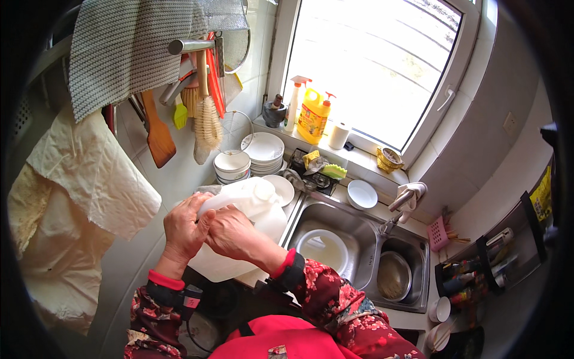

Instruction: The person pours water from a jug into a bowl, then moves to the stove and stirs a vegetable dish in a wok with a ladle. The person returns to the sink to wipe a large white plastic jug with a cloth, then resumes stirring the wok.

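We see smooth, shiny metal in the sink (362,224), with a jug (270,222) of smooth, translucent plastic to its left. Farther left of the sink, we find matt, wrinkled cloth (98,173) and a smooth wooden spatula (160,142); behind the sink, a glossy plastic bottle (312,118).

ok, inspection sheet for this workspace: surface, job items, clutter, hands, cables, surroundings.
Surface: pale counter around a double-bowl stainless steel sink.
Job items: translucent white plastic jug, left of the sink.
Clutter: stacked plates and bowls behind the jug; green sponge behind the sink; white basin in the left bowl, metal pan in the right.
Hands: left hand and right hand close together at the jug, fingers curled; exact grip hidden.
Cables: thin black cable below the left wrist; far end unclear.
Surroundings: window with yellow pump bottle on its sill; wooden spatula and bottle brush hanging at left.
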`<action>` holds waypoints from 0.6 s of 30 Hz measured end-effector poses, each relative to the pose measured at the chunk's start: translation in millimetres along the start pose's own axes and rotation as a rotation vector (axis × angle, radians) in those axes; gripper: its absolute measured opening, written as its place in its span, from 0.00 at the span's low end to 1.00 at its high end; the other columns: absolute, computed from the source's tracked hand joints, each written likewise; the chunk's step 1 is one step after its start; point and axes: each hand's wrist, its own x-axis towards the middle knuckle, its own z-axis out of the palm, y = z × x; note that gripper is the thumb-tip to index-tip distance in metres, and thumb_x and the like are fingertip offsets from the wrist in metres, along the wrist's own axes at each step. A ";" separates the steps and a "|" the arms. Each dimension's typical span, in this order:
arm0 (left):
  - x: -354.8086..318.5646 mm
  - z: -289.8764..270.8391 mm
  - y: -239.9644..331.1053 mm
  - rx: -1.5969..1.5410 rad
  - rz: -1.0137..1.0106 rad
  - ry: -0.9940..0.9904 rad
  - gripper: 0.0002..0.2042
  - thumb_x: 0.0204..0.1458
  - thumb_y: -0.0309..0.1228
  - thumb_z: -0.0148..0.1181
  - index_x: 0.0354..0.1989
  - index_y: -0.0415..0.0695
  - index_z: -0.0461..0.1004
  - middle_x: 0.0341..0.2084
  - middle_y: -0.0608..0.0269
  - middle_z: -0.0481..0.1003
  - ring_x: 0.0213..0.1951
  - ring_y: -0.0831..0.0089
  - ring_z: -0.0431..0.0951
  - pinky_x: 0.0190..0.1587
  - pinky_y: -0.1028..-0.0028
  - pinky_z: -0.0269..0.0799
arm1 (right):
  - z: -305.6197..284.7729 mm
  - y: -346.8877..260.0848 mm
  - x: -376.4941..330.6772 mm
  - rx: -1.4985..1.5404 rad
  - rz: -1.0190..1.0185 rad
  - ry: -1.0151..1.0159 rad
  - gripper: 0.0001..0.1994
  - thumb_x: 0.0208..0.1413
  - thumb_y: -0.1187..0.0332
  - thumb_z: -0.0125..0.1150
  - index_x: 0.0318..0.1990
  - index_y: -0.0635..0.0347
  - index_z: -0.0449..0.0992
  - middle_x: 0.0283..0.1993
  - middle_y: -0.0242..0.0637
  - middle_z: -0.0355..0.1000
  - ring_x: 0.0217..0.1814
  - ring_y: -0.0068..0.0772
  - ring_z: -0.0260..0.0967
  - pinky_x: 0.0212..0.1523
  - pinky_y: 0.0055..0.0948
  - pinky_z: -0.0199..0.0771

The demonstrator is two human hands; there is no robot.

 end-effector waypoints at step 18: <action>-0.5 0.2 -1.8 0.025 0.042 0.016 0.29 0.58 0.58 0.46 0.44 0.40 0.75 0.43 0.48 0.78 0.50 0.47 0.76 0.50 0.60 0.72 | 21.3 25.4 9.1 -0.349 -0.085 0.291 0.26 0.54 0.62 0.51 0.55 0.76 0.66 0.59 0.68 0.63 0.66 0.63 0.56 0.68 0.49 0.51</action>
